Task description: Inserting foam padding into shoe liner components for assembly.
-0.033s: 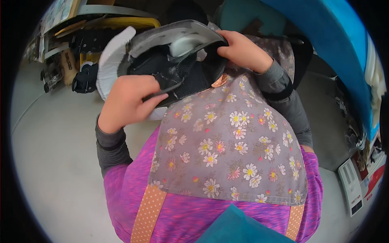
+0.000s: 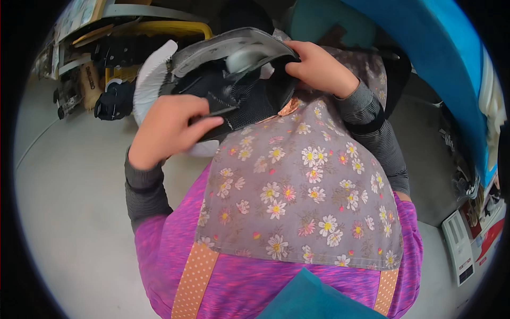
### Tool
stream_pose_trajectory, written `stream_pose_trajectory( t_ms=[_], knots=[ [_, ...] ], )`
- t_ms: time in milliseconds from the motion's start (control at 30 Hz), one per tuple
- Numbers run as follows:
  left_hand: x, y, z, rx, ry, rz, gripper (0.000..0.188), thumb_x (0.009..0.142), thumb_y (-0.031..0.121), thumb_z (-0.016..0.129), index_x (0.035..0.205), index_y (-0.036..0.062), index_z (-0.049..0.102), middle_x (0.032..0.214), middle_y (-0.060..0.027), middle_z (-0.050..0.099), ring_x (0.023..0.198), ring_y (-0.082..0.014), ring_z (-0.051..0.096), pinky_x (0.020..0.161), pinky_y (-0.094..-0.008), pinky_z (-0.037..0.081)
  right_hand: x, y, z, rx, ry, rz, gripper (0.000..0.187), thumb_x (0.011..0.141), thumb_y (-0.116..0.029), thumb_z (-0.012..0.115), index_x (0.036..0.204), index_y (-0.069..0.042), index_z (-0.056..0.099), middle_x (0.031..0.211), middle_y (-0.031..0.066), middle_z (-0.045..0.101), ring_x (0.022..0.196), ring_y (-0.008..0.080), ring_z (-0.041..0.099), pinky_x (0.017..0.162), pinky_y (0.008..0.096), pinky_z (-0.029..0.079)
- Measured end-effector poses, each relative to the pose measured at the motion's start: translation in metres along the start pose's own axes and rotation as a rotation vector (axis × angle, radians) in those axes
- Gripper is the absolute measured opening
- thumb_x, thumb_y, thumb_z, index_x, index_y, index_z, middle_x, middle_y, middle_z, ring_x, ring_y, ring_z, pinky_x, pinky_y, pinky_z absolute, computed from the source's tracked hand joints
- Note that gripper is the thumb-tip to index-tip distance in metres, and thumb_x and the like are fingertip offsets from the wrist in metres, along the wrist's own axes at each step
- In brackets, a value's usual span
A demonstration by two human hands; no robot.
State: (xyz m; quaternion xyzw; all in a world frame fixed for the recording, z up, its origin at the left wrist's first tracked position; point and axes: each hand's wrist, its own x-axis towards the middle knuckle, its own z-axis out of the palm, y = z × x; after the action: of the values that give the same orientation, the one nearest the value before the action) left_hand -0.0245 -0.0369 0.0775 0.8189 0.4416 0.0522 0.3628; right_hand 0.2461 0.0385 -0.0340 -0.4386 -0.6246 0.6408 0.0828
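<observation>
Gripping a black mesh piece (image 2: pixel 255 109) with a grey rim, both hands work just beyond the far edge of the floral apron (image 2: pixel 297 186). The left hand (image 2: pixel 169 130), off the apron's far left corner, pinches a dark flap of the piece between thumb and curled fingers, though a little blur softens the fingertips. The right hand (image 2: pixel 321 69), past the apron's far right part, closes thumb and fingers over the right end of the rim. The mesh piece lies between the two hands, its near edge against the apron, the inside facing up. A white curved pad (image 2: pixel 151 80) stands beyond the left hand, farther left of the apron. Well past the apron's left side are a yellow frame (image 2: pixel 183 27) and a black wheel-like part (image 2: pixel 114 101); far to its right rises a blue panel (image 2: pixel 443 69), with a white box (image 2: pixel 458 247) nearer.
</observation>
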Motion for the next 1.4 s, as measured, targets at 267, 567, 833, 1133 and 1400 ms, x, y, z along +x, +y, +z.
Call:
stream_pose_trajectory(
  t_ms=[267, 567, 833, 1133, 1400],
  knots=[
    [0.038, -0.015, 0.034, 0.300, 0.208, -0.166, 0.039, 0.087, 0.030, 0.070, 0.112, 0.0023, 0.058, 0.086, -0.0134, 0.064, 0.079, -0.0344, 0.063, 0.069, -0.0405, 0.050, 0.002, 0.015, 0.012, -0.291, 0.200, -0.354, 0.043, 0.080, -0.010, 0.062, 0.119, 0.005, 0.057, 0.096, 0.0248, 0.067, 0.087, 0.0380, 0.065, 0.077, 0.0407, 0.052],
    [0.085, -0.034, 0.058, 0.217, 0.176, 0.071, 0.020, 0.085, 0.016, 0.067, 0.095, 0.0009, 0.061, 0.083, -0.0137, 0.062, 0.080, -0.0343, 0.062, 0.072, -0.0400, 0.050, -0.005, 0.020, 0.009, -0.308, 0.296, -0.264, 0.039, 0.077, -0.009, 0.063, 0.112, 0.007, 0.057, 0.089, 0.0270, 0.066, 0.086, 0.0428, 0.064, 0.075, 0.0446, 0.053],
    [0.089, -0.011, 0.048, 0.402, 0.300, 0.379, 0.013, 0.078, 0.003, 0.070, 0.084, 0.0027, 0.058, 0.075, -0.0080, 0.056, 0.068, -0.0259, 0.057, 0.058, -0.0348, 0.047, -0.007, 0.037, -0.005, -0.350, 0.181, -0.325, 0.035, 0.077, -0.006, 0.061, 0.111, 0.003, 0.060, 0.093, 0.0250, 0.066, 0.089, 0.0415, 0.064, 0.079, 0.0446, 0.052],
    [0.109, -0.025, 0.051, 0.410, 0.286, 0.243, 0.014, 0.083, 0.010, 0.070, 0.090, 0.0053, 0.058, 0.077, -0.0085, 0.058, 0.073, -0.0266, 0.059, 0.065, -0.0357, 0.049, 0.003, 0.038, -0.004, -0.518, 0.134, -0.213, 0.024, 0.086, -0.018, 0.062, 0.097, 0.003, 0.062, 0.083, 0.0225, 0.066, 0.080, 0.0396, 0.066, 0.074, 0.0460, 0.053],
    [0.121, -0.035, 0.047, 0.478, 0.290, 0.378, 0.016, 0.082, 0.012, 0.071, 0.084, 0.0051, 0.057, 0.075, -0.0078, 0.056, 0.071, -0.0263, 0.058, 0.064, -0.0358, 0.048, 0.003, 0.035, 0.003, -0.571, 0.184, -0.254, 0.026, 0.089, -0.013, 0.057, 0.106, 0.007, 0.058, 0.078, 0.0231, 0.066, 0.076, 0.0387, 0.066, 0.070, 0.0451, 0.053]
  ],
)
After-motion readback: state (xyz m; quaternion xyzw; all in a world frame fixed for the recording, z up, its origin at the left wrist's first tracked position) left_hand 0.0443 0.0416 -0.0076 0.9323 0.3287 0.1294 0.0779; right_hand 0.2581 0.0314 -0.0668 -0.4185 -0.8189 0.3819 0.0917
